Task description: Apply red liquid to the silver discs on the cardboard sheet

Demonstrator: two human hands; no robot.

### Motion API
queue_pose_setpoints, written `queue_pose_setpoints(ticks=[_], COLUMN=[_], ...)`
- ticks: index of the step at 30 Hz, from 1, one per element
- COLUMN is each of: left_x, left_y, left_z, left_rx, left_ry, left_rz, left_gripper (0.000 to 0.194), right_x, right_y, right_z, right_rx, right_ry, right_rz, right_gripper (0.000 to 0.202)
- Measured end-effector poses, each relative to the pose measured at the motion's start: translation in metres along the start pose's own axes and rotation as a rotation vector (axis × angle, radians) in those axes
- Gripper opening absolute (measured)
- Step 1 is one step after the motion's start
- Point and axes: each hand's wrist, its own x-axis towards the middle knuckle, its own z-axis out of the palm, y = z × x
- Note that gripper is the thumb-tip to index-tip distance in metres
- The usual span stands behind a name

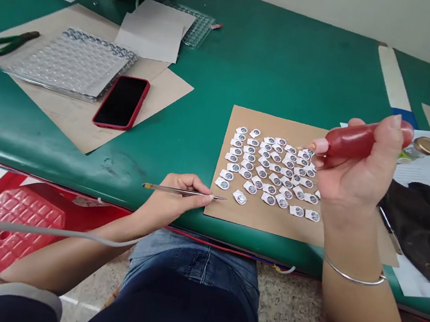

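Note:
Between the thumb and fingers of my left hand [181,197] is a pair of tweezers [164,188], its tip at the lower left of a brown cardboard sheet [270,223]. Rows of small white tags with round dark-ringed parts [274,168] lie on that sheet. One such tag [239,197] lies close to the tweezers' tip, apart from it. My right hand [357,169] is raised over the sheet's right side, closed around a dark red squeeze bottle [364,141]. The bottle's thin nozzle points left, and the hand hides some tags behind it.
On the left are a red-cased phone [121,102], a stack of clear trays [74,61] and green-handled pliers [6,42] on cardboard. To the right lie a dark cloth [425,220], a metal tool [390,229] and a gold-lidded jar [425,146]. A grey cable [40,230] crosses my left arm.

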Motion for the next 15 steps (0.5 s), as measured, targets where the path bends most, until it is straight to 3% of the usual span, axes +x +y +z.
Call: queue_pose_setpoints(ticks=[4,7,11,15], left_x=[0.006,0.016,0.025,0.028], left_y=[-0.001,-0.002,-0.008,-0.018], left_z=[-0.006,-0.009,-0.01,-0.009], left_rx=[0.351,0.435,0.423,0.422], left_ry=[0.062,-0.003,-0.099,-0.098], left_rz=[0.309,0.498,0.643,0.715], left_gripper=[0.008,0.007,0.009,0.012], right_x=[-0.025,-0.042,-0.056,-0.06], right_y=[0.003,0.011,0.028,0.042], right_z=[0.02,0.034,0.047,0.048], right_rx=[-0.095,-0.124,-0.21,-0.286], right_ry=[-0.051,-0.038,-0.025,-0.008], right_rz=[-0.022,-0.042,-0.072,-0.052], right_gripper=[0.029,0.026,0.028,0.026])
